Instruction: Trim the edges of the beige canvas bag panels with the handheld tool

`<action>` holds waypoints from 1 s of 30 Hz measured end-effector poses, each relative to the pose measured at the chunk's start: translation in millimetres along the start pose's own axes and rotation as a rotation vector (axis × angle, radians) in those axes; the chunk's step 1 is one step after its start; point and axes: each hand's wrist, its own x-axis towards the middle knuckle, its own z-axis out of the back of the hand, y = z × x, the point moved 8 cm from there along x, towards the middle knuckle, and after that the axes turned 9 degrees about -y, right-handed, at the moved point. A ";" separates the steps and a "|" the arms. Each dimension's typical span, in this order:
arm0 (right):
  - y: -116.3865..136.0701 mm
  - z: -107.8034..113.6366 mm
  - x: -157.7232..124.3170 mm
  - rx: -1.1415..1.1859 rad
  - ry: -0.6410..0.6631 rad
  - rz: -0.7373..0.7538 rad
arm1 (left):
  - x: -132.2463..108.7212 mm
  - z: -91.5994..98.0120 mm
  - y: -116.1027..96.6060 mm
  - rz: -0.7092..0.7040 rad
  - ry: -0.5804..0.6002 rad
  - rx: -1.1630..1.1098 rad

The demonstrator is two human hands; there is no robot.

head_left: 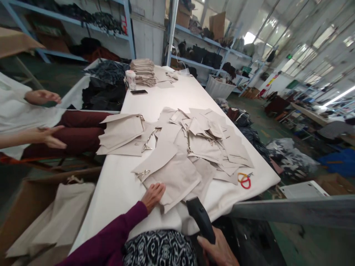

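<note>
My left hand (152,195) lies flat, fingers stretched out, on the near edge of a beige fabric piece (174,177) at the front of the white table (116,188). My right hand (217,251) is low at the table's near edge, wrapped round the grip of a black handheld tool (201,218) whose head points up toward the cloth. A loose heap of several beige cut pieces (205,136) spreads across the middle of the table, and a second beige pile (122,133) lies at its left edge.
Red and yellow scissors (244,180) lie near the right edge. A phone (139,92), a roll (130,79) and a folded stack (142,72) sit at the far end. Another person's hands (44,135) hover at left. A cardboard box (36,207) with cloth stands below.
</note>
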 end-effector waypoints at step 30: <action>27.5 -42.2 17.9 -0.122 0.256 0.086 | -48.9 -41.7 12.0 0.194 -0.069 -0.168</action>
